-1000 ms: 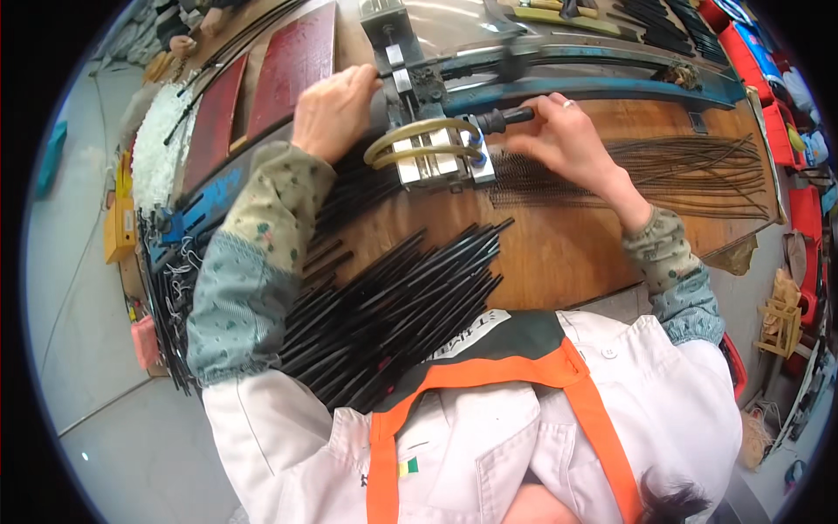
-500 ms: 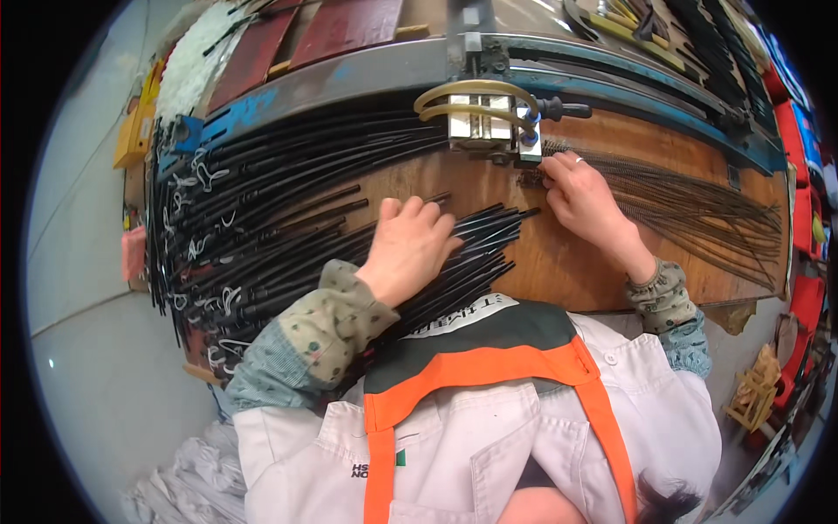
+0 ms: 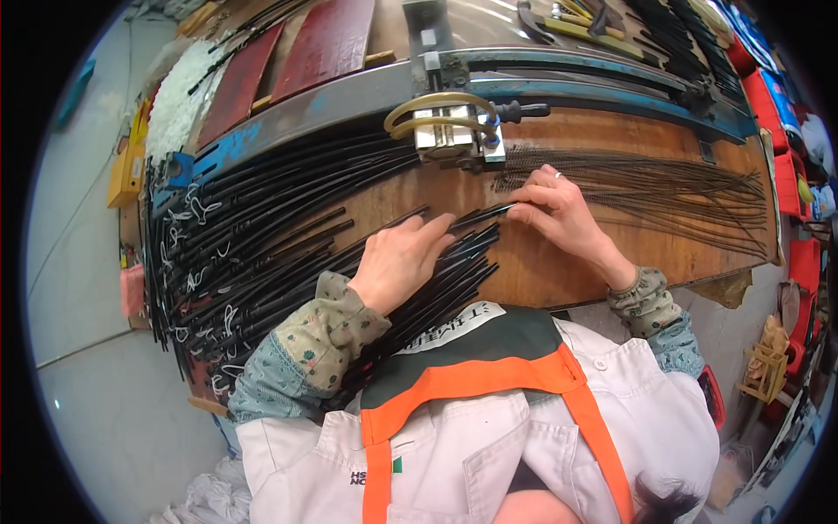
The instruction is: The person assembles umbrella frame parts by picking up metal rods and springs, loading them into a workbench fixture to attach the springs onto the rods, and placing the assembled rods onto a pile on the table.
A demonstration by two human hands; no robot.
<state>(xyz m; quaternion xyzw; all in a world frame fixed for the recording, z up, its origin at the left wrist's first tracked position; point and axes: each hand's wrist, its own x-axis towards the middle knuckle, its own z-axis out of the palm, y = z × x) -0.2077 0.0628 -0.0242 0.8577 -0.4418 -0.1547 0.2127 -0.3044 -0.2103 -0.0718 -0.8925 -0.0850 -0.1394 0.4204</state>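
Many thin black tubes [image 3: 288,262] lie in a long bundle across the left and middle of the bench. My left hand [image 3: 403,260] rests over them, its fingers closed around one black tube [image 3: 480,215] that sticks out to the right. At the tip of that tube, my right hand [image 3: 559,214] pinches with thumb and forefinger. Whether a thin spring is also in this pinch is too small to tell. Just beyond the right hand, a bundle of long, thin coiled springs [image 3: 663,196] stretches to the right.
A metal clamp fixture [image 3: 449,138] with a yellowish hose and black handle hangs from a blue-grey rail [image 3: 594,92] behind my hands. Dark red boards [image 3: 327,39] and white material [image 3: 179,109] lie beyond the rail. Pliers and a hammer [image 3: 537,22] sit at the back right.
My right hand has left the spring ends by the clamp and come nearer, to the tube tip. The left hand has shifted slightly, and a tube now reaches out from it. The view has shifted.
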